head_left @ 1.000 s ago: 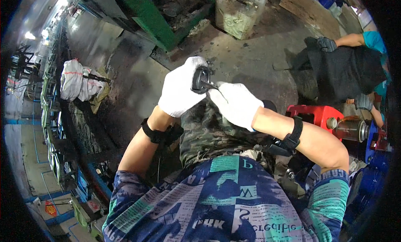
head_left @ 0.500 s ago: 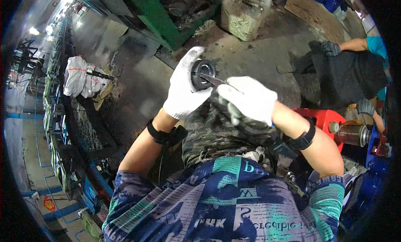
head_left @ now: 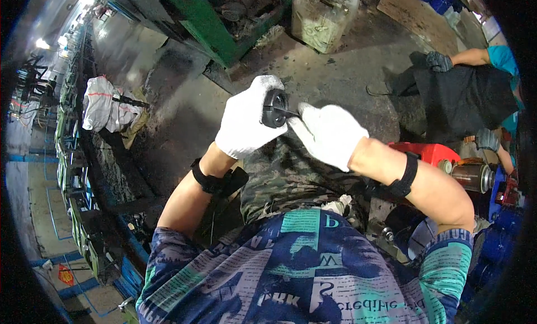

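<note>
In the head view, at frame centre, your left hand (head_left: 243,122) gripped the black ring (head_left: 269,117), turned more edge-on than moments earlier; your right hand (head_left: 331,135), pinching a slim dark tool (head_left: 290,113), had moved closer, suggesting continued work there.

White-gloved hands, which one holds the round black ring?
The left hand, gripping the black ring; the right hand instead pinches a thin dark tool.

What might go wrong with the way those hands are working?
The dark narrow tool in the right hand points toward the left hand, so a slip might jab that hand. The black round part is gripped in the left hand alone, so it might twist or drop if pushed.
</note>
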Motion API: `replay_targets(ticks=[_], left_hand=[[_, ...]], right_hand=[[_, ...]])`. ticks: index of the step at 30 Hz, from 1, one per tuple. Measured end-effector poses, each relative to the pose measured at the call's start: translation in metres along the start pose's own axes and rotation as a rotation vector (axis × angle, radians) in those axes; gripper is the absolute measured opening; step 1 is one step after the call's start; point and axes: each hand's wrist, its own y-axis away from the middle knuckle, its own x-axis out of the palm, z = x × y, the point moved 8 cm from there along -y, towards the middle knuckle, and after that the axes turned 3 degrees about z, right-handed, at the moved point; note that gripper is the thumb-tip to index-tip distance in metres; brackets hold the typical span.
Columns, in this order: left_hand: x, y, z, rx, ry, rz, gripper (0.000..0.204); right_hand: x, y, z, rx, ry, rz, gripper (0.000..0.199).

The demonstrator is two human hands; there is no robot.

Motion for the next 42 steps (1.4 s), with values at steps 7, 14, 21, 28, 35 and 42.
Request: replay_targets(ticks=[7, 14, 21, 28, 35, 42], left_hand=[[0.000, -0.006, 0.005, 0.253, -0.190, -0.205, 0.062], [-0.020, -0.022, 0.053, 0.101, 0.207, -0.255, 0.066], [-0.053, -0.025, 0.066, 0.067, 0.060, -0.189, 0.070], [-0.056, -0.033, 0.070, 0.009, 0.001, -0.073, 0.064], [-0.055, -0.036, 0.081, -0.004, -0.115, -0.012, 0.066], [-0.063, -0.039, 0.109, 0.287, -0.112, -0.146, 0.063]], right_hand=[[0.045, 0.004, 0.005, 0.378, -1.413, 0.378, 0.043], [0.040, -0.035, 0.012, 0.353, -1.632, 0.407, 0.039], [-0.036, -0.089, -0.003, 0.005, 0.002, 0.059, 0.041], [-0.039, -0.117, 0.014, -0.198, 0.288, 0.114, 0.035], [0.004, -0.108, 0.015, -0.036, 0.002, 0.018, 0.038], [0.064, -0.119, 0.024, 0.435, -1.518, 0.390, 0.040]])
